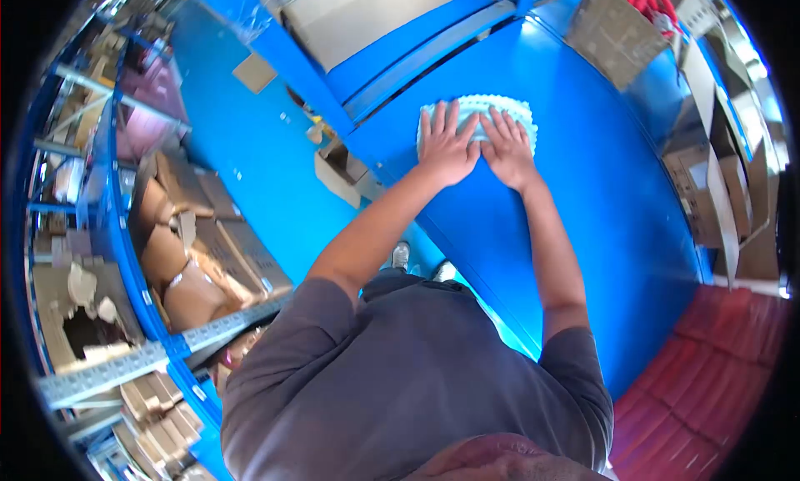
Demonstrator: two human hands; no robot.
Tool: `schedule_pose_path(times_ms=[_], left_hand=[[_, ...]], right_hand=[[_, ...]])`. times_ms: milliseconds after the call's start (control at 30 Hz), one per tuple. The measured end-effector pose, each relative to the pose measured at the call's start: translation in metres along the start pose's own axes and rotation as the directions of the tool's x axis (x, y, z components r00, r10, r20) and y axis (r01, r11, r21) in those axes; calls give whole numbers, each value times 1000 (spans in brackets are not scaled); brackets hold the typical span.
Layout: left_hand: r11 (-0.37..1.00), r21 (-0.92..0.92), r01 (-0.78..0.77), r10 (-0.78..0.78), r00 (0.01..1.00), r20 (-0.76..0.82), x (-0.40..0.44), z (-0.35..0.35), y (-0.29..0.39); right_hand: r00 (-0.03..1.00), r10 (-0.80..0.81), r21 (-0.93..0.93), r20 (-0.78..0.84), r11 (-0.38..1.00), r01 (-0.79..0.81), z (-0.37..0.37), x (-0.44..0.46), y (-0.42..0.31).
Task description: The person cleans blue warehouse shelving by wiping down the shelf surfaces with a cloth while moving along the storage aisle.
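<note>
Left hand (448,156) and right hand (511,158) lie flat, thumbs side by side, fingers slightly apart, on a pale scalloped-edged cloth (472,105) near the blue counter's (592,198) far left corner. A cardboard box (611,38) stands by its far right corner.
</note>
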State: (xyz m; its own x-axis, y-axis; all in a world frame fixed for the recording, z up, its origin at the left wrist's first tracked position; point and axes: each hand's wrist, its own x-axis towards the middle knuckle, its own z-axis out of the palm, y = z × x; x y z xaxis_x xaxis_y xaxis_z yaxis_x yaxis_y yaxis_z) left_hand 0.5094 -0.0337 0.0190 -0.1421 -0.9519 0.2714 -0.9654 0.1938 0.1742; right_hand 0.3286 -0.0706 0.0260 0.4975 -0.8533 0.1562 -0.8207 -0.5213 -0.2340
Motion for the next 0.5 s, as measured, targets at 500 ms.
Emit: schedule_pose_path(times_ms=[500], left_hand=[[990, -29, 137, -138, 990, -39, -46, -5, -7]], right_hand=[[984, -180, 27, 6, 983, 179, 7, -3, -17]])
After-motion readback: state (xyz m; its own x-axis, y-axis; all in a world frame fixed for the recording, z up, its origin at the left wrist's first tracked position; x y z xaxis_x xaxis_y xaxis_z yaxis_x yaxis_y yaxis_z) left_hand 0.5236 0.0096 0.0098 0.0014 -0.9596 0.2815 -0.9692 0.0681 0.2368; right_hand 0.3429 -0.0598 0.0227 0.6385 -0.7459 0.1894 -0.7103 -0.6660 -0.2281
